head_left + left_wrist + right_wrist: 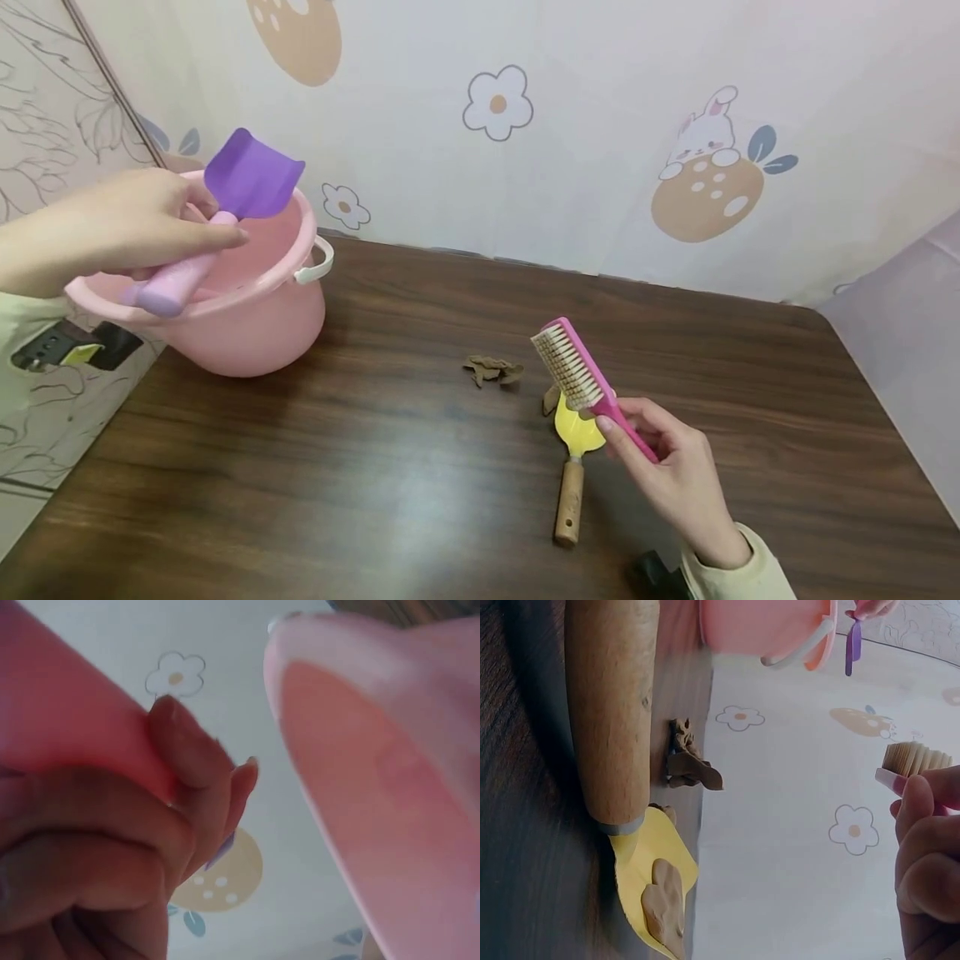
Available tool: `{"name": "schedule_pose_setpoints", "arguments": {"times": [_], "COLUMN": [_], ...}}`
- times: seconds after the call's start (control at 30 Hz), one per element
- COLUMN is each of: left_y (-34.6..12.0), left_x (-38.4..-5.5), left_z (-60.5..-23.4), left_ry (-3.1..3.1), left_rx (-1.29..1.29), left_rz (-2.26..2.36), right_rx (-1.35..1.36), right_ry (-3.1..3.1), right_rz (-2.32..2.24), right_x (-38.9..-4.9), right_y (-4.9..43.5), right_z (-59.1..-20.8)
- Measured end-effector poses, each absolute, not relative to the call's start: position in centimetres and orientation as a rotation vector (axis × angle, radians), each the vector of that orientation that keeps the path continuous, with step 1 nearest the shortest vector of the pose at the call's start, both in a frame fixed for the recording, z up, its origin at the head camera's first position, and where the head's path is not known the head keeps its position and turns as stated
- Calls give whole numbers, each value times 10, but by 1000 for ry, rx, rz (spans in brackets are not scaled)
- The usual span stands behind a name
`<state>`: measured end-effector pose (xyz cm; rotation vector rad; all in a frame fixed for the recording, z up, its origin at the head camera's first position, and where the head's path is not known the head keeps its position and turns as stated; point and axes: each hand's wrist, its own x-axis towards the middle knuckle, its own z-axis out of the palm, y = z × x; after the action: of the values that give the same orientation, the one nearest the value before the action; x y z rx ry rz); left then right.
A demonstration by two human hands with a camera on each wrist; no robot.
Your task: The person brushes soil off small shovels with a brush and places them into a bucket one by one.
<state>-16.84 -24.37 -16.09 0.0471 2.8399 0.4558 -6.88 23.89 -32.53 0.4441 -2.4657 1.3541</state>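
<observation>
My left hand (146, 221) grips a toy shovel by its pink handle (178, 279), above the rim of a pink bucket (262, 333). The shovel's purple blade (253, 177) points up and away. In the left wrist view the curled fingers (82, 855) wrap the handle beside the bucket's opening. My right hand (678, 471) holds a pink brush (592, 375) by its handle, pale bristles facing left, raised over a yellow trowel (577, 432). The trowel lies on the table, and brown leaf-like pieces (664, 900) rest on its blade in the right wrist view.
Crumpled brown pieces (492, 369) lie on the dark wooden table (360, 467), left of the trowel's blade. A white handle (318, 265) sticks out from the bucket's right side. A patterned wall covering (570, 167) stands along the table's back edge.
</observation>
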Motion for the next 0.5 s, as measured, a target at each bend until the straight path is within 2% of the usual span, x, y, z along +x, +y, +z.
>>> {"name": "schedule_pose_setpoints", "arguments": {"times": [0.5], "left_y": [-281], "left_x": [-186], "left_z": [-152], "left_ry": [2706], "left_rx": [133], "left_rz": [187], "right_rx": [434], "right_ry": [-2487], "right_rz": [1336], "right_x": [-72], "right_y": [238], "right_z": [-325]}}
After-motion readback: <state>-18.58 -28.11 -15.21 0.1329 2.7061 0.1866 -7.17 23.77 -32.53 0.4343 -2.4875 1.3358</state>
